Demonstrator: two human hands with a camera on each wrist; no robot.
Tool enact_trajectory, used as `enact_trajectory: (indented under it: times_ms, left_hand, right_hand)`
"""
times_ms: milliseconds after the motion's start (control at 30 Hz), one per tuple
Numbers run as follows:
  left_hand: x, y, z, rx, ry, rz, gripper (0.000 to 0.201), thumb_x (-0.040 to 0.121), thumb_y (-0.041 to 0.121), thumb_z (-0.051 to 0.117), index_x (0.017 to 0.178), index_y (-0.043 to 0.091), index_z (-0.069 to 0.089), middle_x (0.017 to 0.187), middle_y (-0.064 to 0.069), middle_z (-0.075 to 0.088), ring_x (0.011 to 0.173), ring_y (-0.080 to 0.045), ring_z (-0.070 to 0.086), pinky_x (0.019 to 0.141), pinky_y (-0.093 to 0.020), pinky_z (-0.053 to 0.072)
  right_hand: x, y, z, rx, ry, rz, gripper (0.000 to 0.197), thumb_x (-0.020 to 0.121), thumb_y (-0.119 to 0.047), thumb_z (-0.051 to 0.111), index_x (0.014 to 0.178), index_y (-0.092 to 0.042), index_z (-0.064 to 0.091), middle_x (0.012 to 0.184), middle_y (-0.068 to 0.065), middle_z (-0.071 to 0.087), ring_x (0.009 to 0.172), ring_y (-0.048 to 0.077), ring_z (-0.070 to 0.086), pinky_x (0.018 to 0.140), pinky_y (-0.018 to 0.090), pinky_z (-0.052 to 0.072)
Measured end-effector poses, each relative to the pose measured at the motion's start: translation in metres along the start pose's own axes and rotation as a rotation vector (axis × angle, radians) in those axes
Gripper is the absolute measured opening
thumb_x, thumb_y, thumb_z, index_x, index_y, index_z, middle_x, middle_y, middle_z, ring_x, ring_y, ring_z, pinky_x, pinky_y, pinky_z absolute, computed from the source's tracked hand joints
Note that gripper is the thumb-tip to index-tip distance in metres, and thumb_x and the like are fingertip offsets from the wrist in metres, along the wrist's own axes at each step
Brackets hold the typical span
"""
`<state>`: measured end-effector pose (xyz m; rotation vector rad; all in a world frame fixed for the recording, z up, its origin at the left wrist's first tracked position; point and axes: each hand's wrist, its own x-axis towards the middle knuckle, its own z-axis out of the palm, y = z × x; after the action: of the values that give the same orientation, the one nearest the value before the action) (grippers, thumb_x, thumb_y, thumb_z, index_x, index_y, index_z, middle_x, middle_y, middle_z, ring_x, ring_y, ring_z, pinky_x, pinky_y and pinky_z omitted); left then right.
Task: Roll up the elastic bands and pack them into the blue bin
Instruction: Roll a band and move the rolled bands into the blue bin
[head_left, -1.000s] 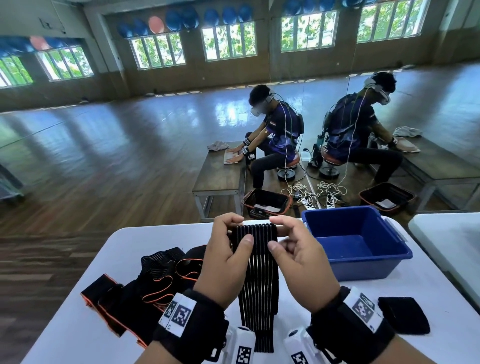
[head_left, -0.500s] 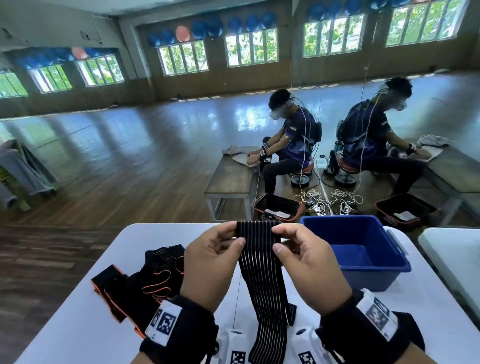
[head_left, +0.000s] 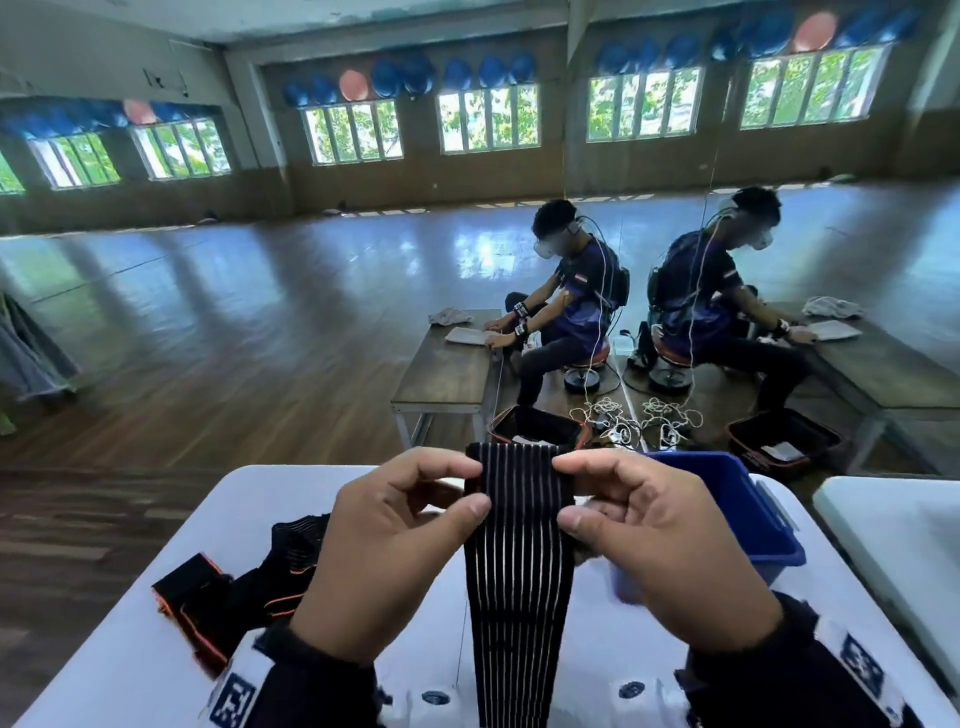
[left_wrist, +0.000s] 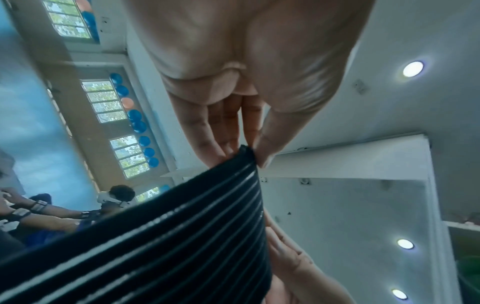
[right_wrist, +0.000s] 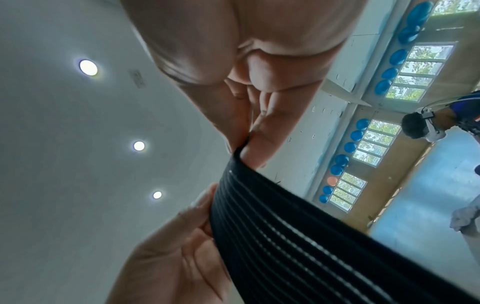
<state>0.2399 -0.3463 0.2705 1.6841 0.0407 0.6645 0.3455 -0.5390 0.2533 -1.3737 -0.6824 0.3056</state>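
Note:
A black elastic band with thin white stripes (head_left: 519, 571) hangs upright above the white table (head_left: 119, 649), its top end held between my two hands. My left hand (head_left: 467, 488) pinches the top left corner, thumb in front and fingers behind. My right hand (head_left: 569, 488) pinches the top right corner the same way. The wrist views show each pinch on the band's (left_wrist: 182, 236) upper edge, the band (right_wrist: 298, 236) running down from it. The blue bin (head_left: 748, 514) stands on the table just right of my right hand, partly hidden by it.
A heap of black bands with orange trim (head_left: 244, 587) lies on the table to the left. A second white table (head_left: 904, 540) stands at the right. Beyond, a person (head_left: 566, 312) sits at a wooden bench (head_left: 441, 374) beside a mirror.
Both hands have lifted the striped band higher off the table and hold its top edge level. The head view has tilted up and drawn nearer.

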Motion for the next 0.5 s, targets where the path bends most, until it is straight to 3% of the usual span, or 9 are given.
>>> enact_trajectory:
  times_ms: [100,200,300,367,433,500]
  left_hand:
    - [0.002,0.009,-0.015,-0.081,-0.068,0.006,0.023,0.075,0.005,0.081,0.092,0.019,0.078,0.08,-0.012,0.074,0.074,-0.018,0.069,0.068,-0.022,0.054]
    - [0.013,-0.007,-0.024,-0.016,-0.066,-0.053,0.025,0.079,-0.002,0.082,0.091,0.019,0.078,0.075,-0.014,0.074,0.069,-0.017,0.068,0.065,-0.021,0.053]
    - [0.035,-0.049,-0.026,0.1,-0.077,-0.197,0.022,0.081,-0.003,0.079,0.09,0.017,0.076,0.076,-0.009,0.075,0.069,-0.02,0.07,0.068,-0.027,0.056]
    - [0.054,-0.077,-0.026,0.212,-0.1,-0.243,0.019,0.08,0.0,0.08,0.087,0.017,0.074,0.074,-0.001,0.074,0.065,-0.016,0.068,0.069,-0.032,0.056]
    - [0.072,-0.088,-0.022,0.314,-0.107,-0.205,0.021,0.078,0.003,0.082,0.08,0.021,0.072,0.07,0.005,0.072,0.062,-0.01,0.066,0.068,-0.03,0.054]
    - [0.089,-0.084,-0.019,0.365,-0.08,-0.129,0.024,0.078,0.002,0.08,0.077,0.02,0.066,0.069,0.007,0.068,0.06,-0.005,0.063,0.061,-0.02,0.05]
  right_hand:
    - [0.0,-0.017,0.007,0.055,-0.007,-0.002,0.037,0.081,0.019,0.066,0.104,-0.009,0.073,0.094,0.02,0.074,0.074,0.031,0.068,0.063,0.034,0.059]
    - [0.013,-0.011,0.016,0.0,0.012,0.048,0.036,0.081,0.019,0.066,0.104,-0.009,0.072,0.098,0.019,0.074,0.075,0.031,0.07,0.064,0.037,0.06]
    - [0.038,0.02,0.023,-0.18,0.06,0.157,0.034,0.084,0.015,0.065,0.103,-0.013,0.07,0.102,0.012,0.074,0.075,0.025,0.073,0.064,0.038,0.061]
    - [0.058,0.044,0.025,-0.348,0.084,0.19,0.034,0.083,0.012,0.065,0.099,-0.018,0.068,0.1,0.008,0.073,0.075,0.025,0.073,0.069,0.045,0.062]
    - [0.076,0.052,0.028,-0.5,0.11,0.177,0.035,0.081,0.008,0.066,0.095,-0.024,0.065,0.095,0.002,0.072,0.077,0.022,0.071,0.076,0.048,0.061]
    - [0.091,0.044,0.031,-0.628,0.16,0.11,0.034,0.081,0.004,0.067,0.093,-0.027,0.061,0.087,-0.007,0.068,0.073,0.011,0.065,0.082,0.044,0.059]
